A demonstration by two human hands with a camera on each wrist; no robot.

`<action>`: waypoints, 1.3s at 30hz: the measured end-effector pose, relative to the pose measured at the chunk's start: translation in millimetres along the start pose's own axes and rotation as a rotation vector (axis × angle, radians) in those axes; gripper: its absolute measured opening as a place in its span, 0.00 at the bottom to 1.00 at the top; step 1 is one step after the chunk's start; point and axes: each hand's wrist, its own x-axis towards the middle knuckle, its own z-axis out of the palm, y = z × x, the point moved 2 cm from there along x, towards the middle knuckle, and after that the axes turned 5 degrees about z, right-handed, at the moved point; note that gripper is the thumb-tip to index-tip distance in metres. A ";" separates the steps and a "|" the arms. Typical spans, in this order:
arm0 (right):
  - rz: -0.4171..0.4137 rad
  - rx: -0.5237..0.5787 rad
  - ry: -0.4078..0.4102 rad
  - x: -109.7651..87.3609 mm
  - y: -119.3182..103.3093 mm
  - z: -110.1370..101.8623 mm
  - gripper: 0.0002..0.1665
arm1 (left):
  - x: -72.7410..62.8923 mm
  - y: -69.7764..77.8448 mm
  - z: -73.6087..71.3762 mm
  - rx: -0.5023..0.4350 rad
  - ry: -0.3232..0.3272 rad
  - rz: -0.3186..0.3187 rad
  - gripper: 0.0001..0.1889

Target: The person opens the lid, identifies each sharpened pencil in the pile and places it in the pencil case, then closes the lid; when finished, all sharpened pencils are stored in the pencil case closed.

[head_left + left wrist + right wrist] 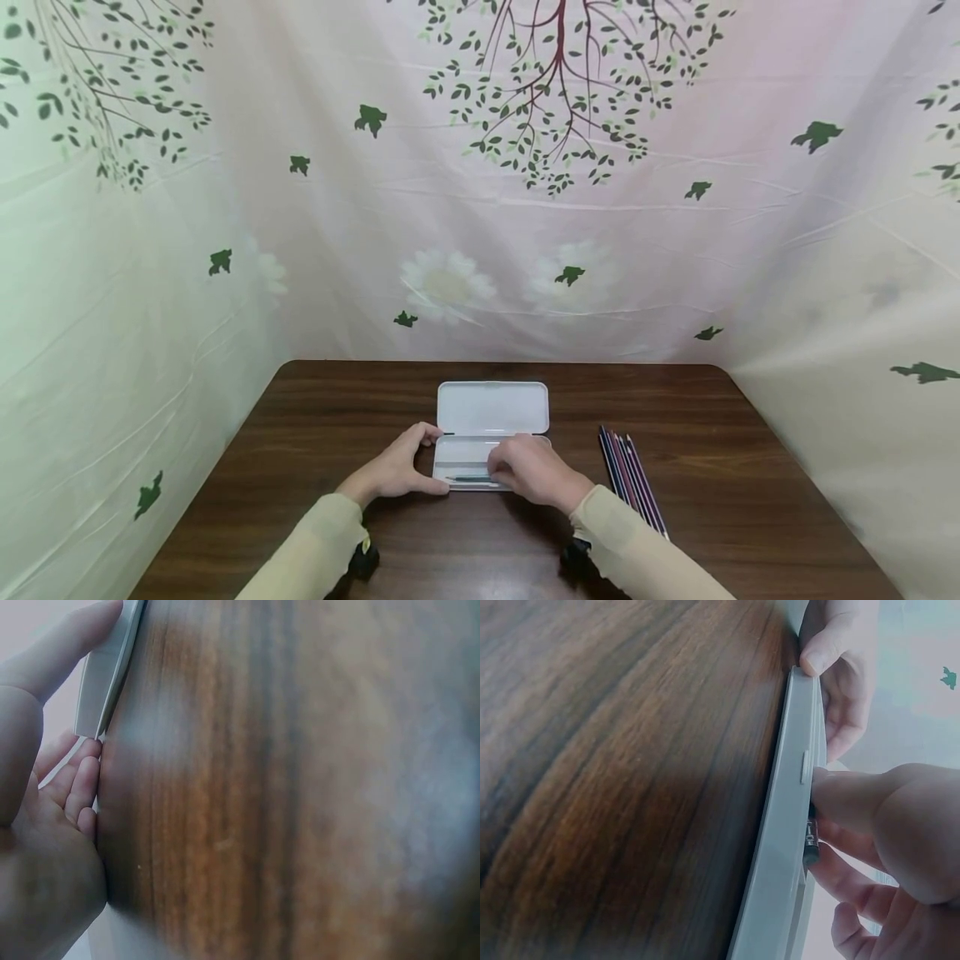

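Observation:
An open white pencil case (461,450) lies on the table with its lid (492,407) folded back. My left hand (397,468) holds the case at its left end, thumb at the front corner and fingers toward the rear corner. Inside the front part of the case lies a dark pencil (467,479). My right hand (536,471) reaches over the right half of the case and pinches this pencil. In the right wrist view, the pencil's dark end (811,853) with a metal band shows beneath the right hand's fingers (847,796). The hand covers part of the pencil in the head view.
Right of the case, a row of several dark and purple pencils (633,483) lies slanted on the brown wooden table (337,400). Part of that row is hidden by the right sleeve (637,533). A leaf-patterned cloth (495,250) hangs around the table's back and sides.

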 end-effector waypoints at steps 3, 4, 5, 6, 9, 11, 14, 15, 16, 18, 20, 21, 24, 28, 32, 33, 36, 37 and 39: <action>-0.003 -0.003 -0.016 1.1 -1.2 -1.0 0.10 | -0.1 1.2 -0.3 -0.003 0.001 -0.006 0.45; 0.000 -0.003 -0.024 1.6 -1.8 -1.5 0.10 | -0.2 1.6 -0.5 -0.004 0.002 -0.007 0.45; 0.004 0.000 -0.032 2.0 -2.4 -2.1 0.10 | -0.2 1.5 -0.4 -0.003 0.002 -0.007 0.45; 0.008 0.000 -0.039 2.4 -2.8 -2.4 0.10 | 0.0 1.2 -0.3 -0.002 0.001 -0.007 0.46; 0.019 -0.001 -0.055 3.2 -3.9 -3.5 0.10 | 0.1 0.9 -0.7 0.000 0.000 -0.006 0.46; 0.020 0.001 -0.055 3.2 -4.1 -3.6 0.10 | 0.4 0.5 -0.5 0.001 -0.001 -0.002 0.46; 0.021 -0.005 -0.048 3.5 -4.4 -3.9 0.09 | 0.8 0.6 -0.6 -0.002 0.001 0.003 0.46; 0.021 -0.007 -0.046 3.4 -4.5 -3.9 0.09 | 0.9 0.5 -0.4 -0.001 0.002 0.005 0.46; 0.022 -0.008 -0.044 3.2 -4.5 -3.9 0.09 | 0.9 0.4 -0.3 -0.001 0.003 0.005 0.46; 0.023 -0.008 -0.040 2.4 -4.4 -3.9 0.08 | 0.8 0.4 -0.1 -0.001 0.003 0.002 0.45; 0.028 -0.002 -0.038 1.3 -3.8 -3.8 0.07 | 0.6 0.2 0.1 0.000 0.002 -0.001 0.46; 0.033 0.001 -0.036 0.5 -3.3 -3.8 0.06 | 0.5 0.2 0.2 0.000 0.001 -0.002 0.46; 0.048 0.018 -0.024 -2.8 -1.0 -5.0 0.04 | 0.5 0.3 0.2 -0.001 0.001 -0.002 0.46; 0.064 0.037 -0.001 -10.0 3.1 -8.2 0.03 | 0.3 0.0 0.8 0.007 -0.002 0.001 0.46; 0.077 0.061 0.023 -19.2 8.4 -13.7 0.02 | 0.3 -0.3 0.3 0.015 -0.003 0.004 0.46; 0.081 0.070 0.029 -21.8 9.9 -15.3 0.03 | 0.3 -0.2 0.1 0.015 -0.003 0.005 0.46; 0.094 0.100 0.053 -29.9 15.1 -21.5 0.02 | 0.3 -0.3 -0.5 0.014 -0.002 0.010 0.46; 0.099 0.106 0.064 -32.9 17.4 -23.4 0.03 | 0.3 -0.3 -0.5 0.014 -0.002 0.011 0.46; 0.107 0.116 0.090 -39.0 22.3 -27.6 0.02 | 0.0 -0.1 -0.6 0.012 -0.002 0.014 0.46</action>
